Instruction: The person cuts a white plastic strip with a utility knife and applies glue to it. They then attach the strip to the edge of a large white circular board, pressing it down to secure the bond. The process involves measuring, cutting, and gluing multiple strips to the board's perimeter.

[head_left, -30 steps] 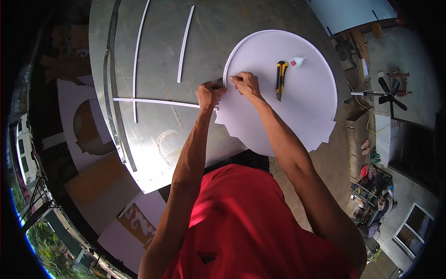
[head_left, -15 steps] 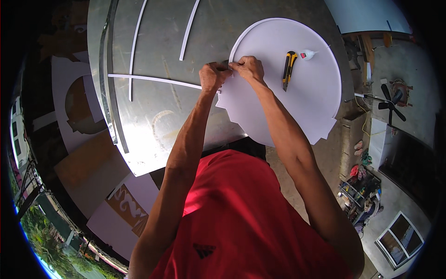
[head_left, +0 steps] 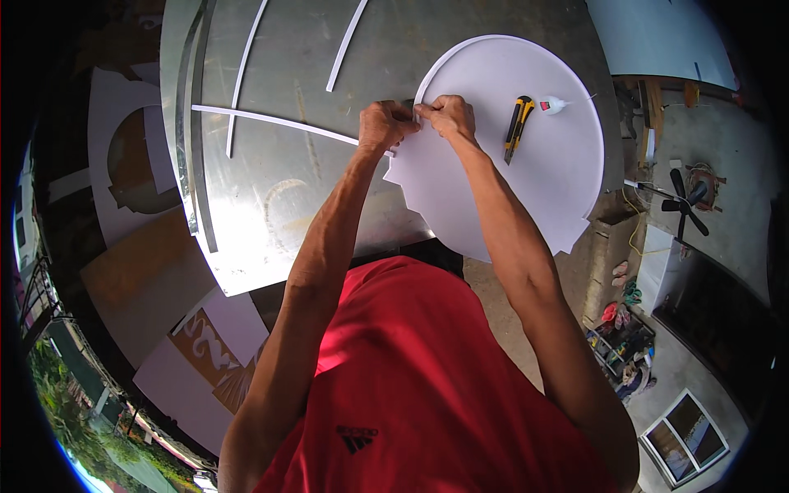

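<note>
A white, mostly round board [head_left: 526, 197] with a notched lower edge lies on the metal table, and a thin white rim strip [head_left: 514, 37] stands along its upper curve. At the board's left edge, my right hand [head_left: 448, 117] is closed, pinching the rim strip between thumb and fingers. My left hand [head_left: 383, 125] is closed against the same spot from outside; its fingertips are partly hidden, so what they grip is unclear. A loose white strip [head_left: 279, 122] runs from the left to beneath my left wrist. On the board rest a yellow-and-black utility knife [head_left: 518, 129] and a small white glue bottle [head_left: 552, 105].
Two more white strips [head_left: 246, 66] [head_left: 346, 45] lie on the metal table [head_left: 288, 197], near a long dark metal bar [head_left: 193, 140] at its left. Cut white sheets [head_left: 185, 394] are below left. A black-bladed fan [head_left: 680, 202] and a cluttered rack [head_left: 620, 345] stand right.
The whole view has shifted slightly. Both hands stay at the board's left edge, with only small finger movements; the knife and bottle keep their places on the board.
</note>
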